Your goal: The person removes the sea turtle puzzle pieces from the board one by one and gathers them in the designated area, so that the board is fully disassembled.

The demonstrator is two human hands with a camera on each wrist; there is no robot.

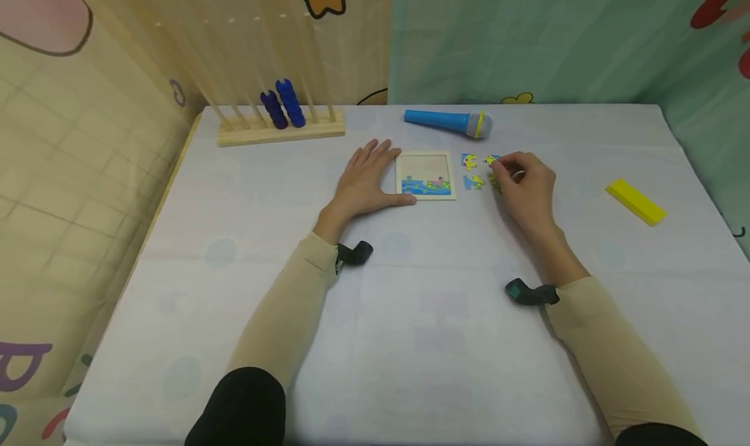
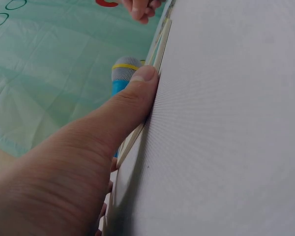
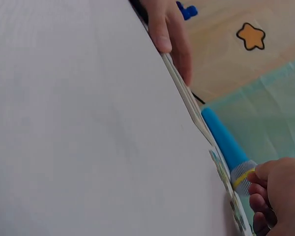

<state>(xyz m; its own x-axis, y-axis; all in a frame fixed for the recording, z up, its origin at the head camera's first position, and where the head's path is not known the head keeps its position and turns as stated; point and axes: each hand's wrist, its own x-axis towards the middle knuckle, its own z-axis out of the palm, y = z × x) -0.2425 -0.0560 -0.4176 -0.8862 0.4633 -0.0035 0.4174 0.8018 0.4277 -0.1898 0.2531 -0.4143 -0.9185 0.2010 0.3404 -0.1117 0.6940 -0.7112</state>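
Note:
My left hand (image 1: pixel 367 178) lies with fingers spread at the left side of a square wooden puzzle board (image 1: pixel 426 153). The thumb touches the board's near edge and the index fingertip its far left corner. Blue and green pieces with a pink figure fill the board's lower part; above them is bare wood. To its right, yellow-and-blue puzzle pieces (image 1: pixel 469 162) lie on the table. Over the rightmost ones is my right hand (image 1: pixel 529 189), thumb and index tips brought together at a partly covered piece (image 1: pixel 489 159). Whether they pinch it is hidden.
Behind the board lies a blue toy microphone (image 1: pixel 438 119) with a grey head. A wooden peg stand (image 1: pixel 281 135) with blue beads on its pegs stands at the back left. A yellow block (image 1: pixel 636 202) lies at the right. Printed curtains border the white-covered table (image 1: pixel 410 348).

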